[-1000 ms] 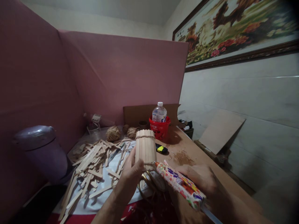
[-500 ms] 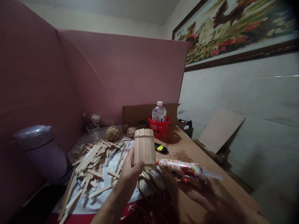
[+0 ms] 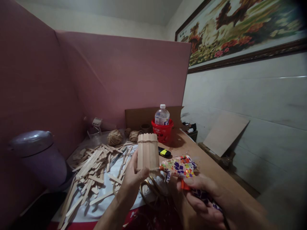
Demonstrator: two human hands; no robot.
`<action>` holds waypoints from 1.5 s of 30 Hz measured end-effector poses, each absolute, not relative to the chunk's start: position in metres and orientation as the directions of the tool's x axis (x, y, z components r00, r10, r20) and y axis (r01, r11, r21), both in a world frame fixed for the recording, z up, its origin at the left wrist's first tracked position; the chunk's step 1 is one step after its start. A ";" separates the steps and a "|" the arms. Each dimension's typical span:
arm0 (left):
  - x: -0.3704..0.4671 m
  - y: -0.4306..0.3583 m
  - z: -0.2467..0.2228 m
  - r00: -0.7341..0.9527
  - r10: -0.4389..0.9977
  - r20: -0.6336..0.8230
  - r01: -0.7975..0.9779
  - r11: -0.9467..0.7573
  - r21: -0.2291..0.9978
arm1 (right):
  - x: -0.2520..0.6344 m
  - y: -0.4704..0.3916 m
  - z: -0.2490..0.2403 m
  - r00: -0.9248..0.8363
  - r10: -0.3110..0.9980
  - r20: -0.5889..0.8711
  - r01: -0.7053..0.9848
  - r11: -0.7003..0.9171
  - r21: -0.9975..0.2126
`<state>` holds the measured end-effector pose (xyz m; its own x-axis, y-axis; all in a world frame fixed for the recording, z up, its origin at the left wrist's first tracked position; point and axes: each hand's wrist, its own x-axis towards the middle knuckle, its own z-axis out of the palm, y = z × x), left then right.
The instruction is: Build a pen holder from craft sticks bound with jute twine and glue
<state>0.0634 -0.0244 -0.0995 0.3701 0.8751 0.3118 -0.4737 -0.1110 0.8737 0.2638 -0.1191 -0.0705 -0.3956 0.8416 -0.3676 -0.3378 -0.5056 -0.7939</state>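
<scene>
Cup of flat sticks is ctr, in front of the person, approx. upright, long axis up-down, twine bands near top & bottom. L hand is closed on it: grips its L side & lower part, thumb across the low front near the bottom band. Can't tell if the base is clear of the surface.

R hand is gripping the glue gun by its handle, fingers curled round, by the orange trigger. Barrel lies roughly sideways, nozzle pointing L at the cup's lower R edge, at bottom-band height; looks to be touching or v. close, can't tell which. So cup is up & L of R hand, w/ L hand nearer; nozzle bridges the gap btwn R hand & cup.

Scissors w/ gold handles sit below the cup. Cutter, black/yellow, is just beyond, on the R. Loose sticks are piled L of L hand; red bucket w/ bottle stands behind.
</scene>
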 end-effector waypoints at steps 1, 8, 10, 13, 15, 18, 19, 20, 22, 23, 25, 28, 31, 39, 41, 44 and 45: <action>0.063 -0.024 -0.100 0.372 0.873 0.315 -0.478 -0.110 0.872 | 0.264 -0.118 -0.072 -0.437 0.824 -0.359 -0.386 -0.533 -0.753; 0.064 -0.021 -0.103 0.391 0.870 0.299 -0.470 -0.090 0.878 | 0.268 -0.112 -0.082 -0.645 0.731 -0.222 -0.476 -0.612 -0.632; 0.063 -0.021 -0.103 0.393 0.870 0.299 -0.478 -0.085 0.874 | 0.271 -0.113 -0.082 -0.657 0.740 -0.146 -0.498 -0.571 -0.653; 0.063 -0.023 -0.100 0.404 0.868 0.290 -0.530 -0.037 0.847 | 0.279 -0.115 -0.078 -0.492 0.869 -0.047 -0.623 -0.390 -0.678; 0.061 -0.027 -0.095 0.423 0.868 0.261 -0.563 0.026 0.826 | 0.285 -0.114 -0.073 -0.318 0.948 0.019 -0.690 -0.218 -0.690; 0.059 -0.032 -0.089 0.435 0.876 0.210 -0.599 0.107 0.793 | 0.297 -0.108 -0.067 -0.077 0.996 0.055 -0.672 -0.011 -0.741; 0.058 -0.033 -0.088 0.434 0.878 0.203 -0.614 0.123 0.779 | 0.301 -0.104 -0.067 0.017 0.999 0.046 -0.611 0.047 -0.790; 0.057 -0.033 -0.088 0.431 0.879 0.202 -0.629 0.133 0.766 | 0.305 -0.099 -0.068 0.119 0.992 0.036 -0.511 0.092 -0.855; 0.056 -0.033 -0.089 0.429 0.881 0.199 -0.648 0.147 0.747 | 0.312 -0.089 -0.076 0.294 0.954 0.059 -0.184 0.117 -0.976; 0.055 -0.032 -0.090 0.432 0.881 0.191 -0.650 0.158 0.743 | 0.316 -0.084 -0.082 0.347 0.933 0.097 0.021 0.096 -0.995; 0.055 -0.030 -0.092 0.440 0.881 0.174 -0.648 0.177 0.741 | 0.322 -0.077 -0.096 0.320 0.917 0.236 0.426 0.083 -0.901; 0.054 -0.029 -0.093 0.459 0.870 0.179 -0.649 0.191 0.736 | 0.327 -0.073 -0.118 0.164 0.934 0.319 0.790 0.069 -0.609; 0.055 -0.030 -0.092 0.463 0.864 0.198 -0.653 0.181 0.736 | 0.325 -0.073 -0.133 0.094 0.942 0.322 0.936 0.027 -0.352; 0.058 -0.036 -0.092 0.445 0.871 0.206 -0.650 0.156 0.743 | 0.272 -0.100 -0.091 -0.183 0.645 0.742 0.923 0.373 -0.096; 0.058 -0.038 -0.092 0.453 0.867 0.205 -0.649 0.164 0.743 | 0.251 -0.109 -0.075 -0.330 0.505 0.797 0.828 0.560 -0.013; 0.057 -0.039 -0.090 0.479 0.856 0.196 -0.639 0.187 0.746 | 0.229 -0.112 -0.065 -0.383 0.369 0.847 0.784 0.615 0.087; 0.057 -0.039 -0.090 0.482 0.855 0.192 -0.637 0.192 0.747 | 0.225 -0.112 -0.064 -0.392 0.354 0.849 0.783 0.613 0.106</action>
